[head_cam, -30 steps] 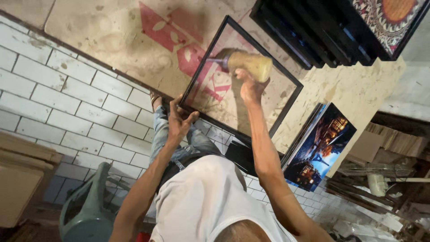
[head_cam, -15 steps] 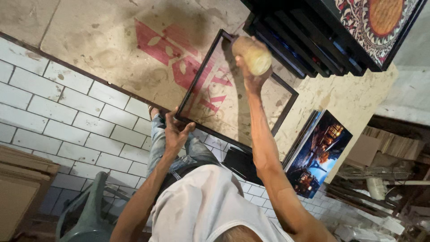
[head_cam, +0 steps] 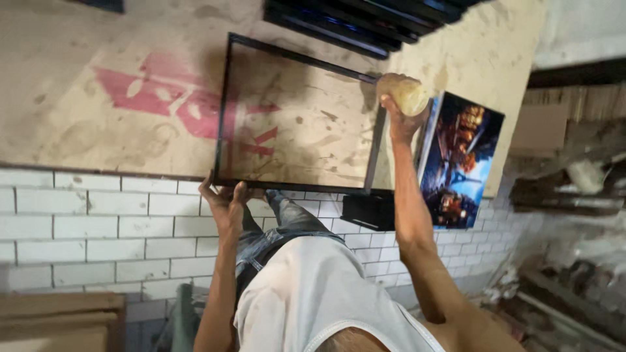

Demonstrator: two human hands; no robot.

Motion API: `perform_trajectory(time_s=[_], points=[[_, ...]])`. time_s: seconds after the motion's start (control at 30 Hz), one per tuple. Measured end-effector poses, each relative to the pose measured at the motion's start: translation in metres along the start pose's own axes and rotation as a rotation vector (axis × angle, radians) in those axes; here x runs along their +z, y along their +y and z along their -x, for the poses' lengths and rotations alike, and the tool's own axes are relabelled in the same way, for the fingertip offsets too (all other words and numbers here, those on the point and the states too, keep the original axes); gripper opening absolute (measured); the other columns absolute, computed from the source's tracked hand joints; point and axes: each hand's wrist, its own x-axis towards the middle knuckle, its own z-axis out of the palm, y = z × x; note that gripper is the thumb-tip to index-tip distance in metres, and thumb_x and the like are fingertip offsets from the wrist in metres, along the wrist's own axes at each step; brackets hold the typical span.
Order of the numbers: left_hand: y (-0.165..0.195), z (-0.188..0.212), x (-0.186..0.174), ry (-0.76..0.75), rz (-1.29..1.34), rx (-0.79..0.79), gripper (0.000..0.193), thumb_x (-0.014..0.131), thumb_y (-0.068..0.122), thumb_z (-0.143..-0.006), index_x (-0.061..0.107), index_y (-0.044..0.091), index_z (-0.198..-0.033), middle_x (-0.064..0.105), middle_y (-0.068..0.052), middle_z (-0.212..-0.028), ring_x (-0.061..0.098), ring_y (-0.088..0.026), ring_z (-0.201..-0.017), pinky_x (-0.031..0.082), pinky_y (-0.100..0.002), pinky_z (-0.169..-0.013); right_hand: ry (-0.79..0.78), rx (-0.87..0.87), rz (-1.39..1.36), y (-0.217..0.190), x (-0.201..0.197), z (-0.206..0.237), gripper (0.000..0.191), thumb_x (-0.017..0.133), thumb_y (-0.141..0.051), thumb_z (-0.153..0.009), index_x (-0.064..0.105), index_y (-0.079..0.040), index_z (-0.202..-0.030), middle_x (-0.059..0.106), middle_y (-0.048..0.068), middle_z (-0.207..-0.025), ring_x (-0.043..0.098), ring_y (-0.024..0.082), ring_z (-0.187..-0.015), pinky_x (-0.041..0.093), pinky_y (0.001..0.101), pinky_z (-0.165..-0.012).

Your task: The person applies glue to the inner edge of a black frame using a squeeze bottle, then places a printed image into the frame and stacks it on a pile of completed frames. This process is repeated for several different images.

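A large black picture frame (head_cam: 225, 111) with a glass pane stands on edge in front of me, resting near my knees. My left hand (head_cam: 225, 203) grips its lower left corner, fingers curled over the rim. My right hand (head_cam: 399, 120) is shut on a yellowish cloth wad (head_cam: 405, 91) and presses it against the frame's upper right corner. My arm reaches along the frame's right side. Through the glass I see a stained brown surface with a red mark (head_cam: 163, 98).
A framed night-city picture (head_cam: 462, 160) leans just right of the frame. A stack of dark frames (head_cam: 352, 23) lies at the top. White tiles (head_cam: 98, 225) run below, wooden boards (head_cam: 59, 319) sit at bottom left, clutter (head_cam: 574, 195) at right.
My right hand has carried the cloth from the middle of the glass out to the frame's upper right corner. My left hand stays on the lower edge. The view has swung.
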Motion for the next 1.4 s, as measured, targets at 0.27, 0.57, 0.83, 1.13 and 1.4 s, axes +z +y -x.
perform_trajectory(time_s=[0.27, 0.57, 0.83, 1.13, 1.4], points=[[-0.004, 0.009, 0.017, -0.035, -0.019, -0.105, 0.082, 0.064, 0.012, -0.103, 0.007, 0.027, -0.159, 0.065, -0.017, -0.107, 0.071, -0.022, -0.079, 0.065, -0.038, -0.07, -0.017, -0.278, 0.388, -0.006, -0.051, -0.026, 0.057, 0.099, -0.014, -0.072, 0.069, -0.001, -0.119, 0.078, 0.015, -0.111, 0.078, 0.025, -0.102, 0.063, 0.0365, -0.091], [-0.021, 0.018, 0.023, 0.083, 0.152, -0.057, 0.072, 0.059, 0.002, -0.106, 0.016, 0.026, -0.158, 0.064, -0.013, -0.108, 0.062, -0.015, -0.074, 0.062, -0.033, -0.07, -0.616, -0.382, 0.64, -0.028, -0.049, 0.028, 0.058, 0.094, -0.023, -0.086, 0.068, -0.016, -0.138, 0.074, 0.015, -0.13, 0.077, 0.027, -0.11, 0.061, 0.0358, -0.092], [-0.02, 0.02, 0.022, 0.112, 0.145, -0.02, 0.071, 0.059, -0.002, -0.109, 0.019, 0.025, -0.161, 0.064, -0.015, -0.107, 0.062, -0.016, -0.07, 0.057, -0.03, -0.065, -0.686, -0.242, 0.573, -0.083, -0.115, 0.179, 0.06, 0.093, -0.024, -0.073, 0.07, -0.007, -0.126, 0.071, 0.018, -0.128, 0.072, 0.034, -0.119, 0.06, 0.0427, -0.101], [-0.035, 0.013, 0.016, 0.13, 0.211, -0.008, 0.074, 0.063, -0.004, -0.105, 0.022, 0.028, -0.158, 0.057, -0.008, -0.096, 0.054, -0.012, -0.069, 0.047, -0.025, -0.056, -0.647, 0.209, 0.655, -0.074, -0.09, 0.14, 0.047, 0.096, -0.029, -0.074, 0.077, -0.005, -0.11, 0.079, 0.012, -0.098, 0.078, 0.02, -0.091, 0.061, 0.033, -0.084], [-0.017, 0.021, 0.023, 0.131, 0.19, -0.14, 0.058, 0.049, 0.04, -0.107, 0.02, 0.021, -0.153, 0.061, -0.011, -0.109, 0.069, -0.02, -0.087, 0.066, -0.034, -0.075, -0.886, 0.198, -0.171, -0.078, 0.077, 0.14, 0.073, 0.095, -0.025, -0.074, 0.062, 0.0, -0.135, 0.076, 0.008, -0.118, 0.076, 0.015, -0.107, 0.063, 0.0335, -0.1]])
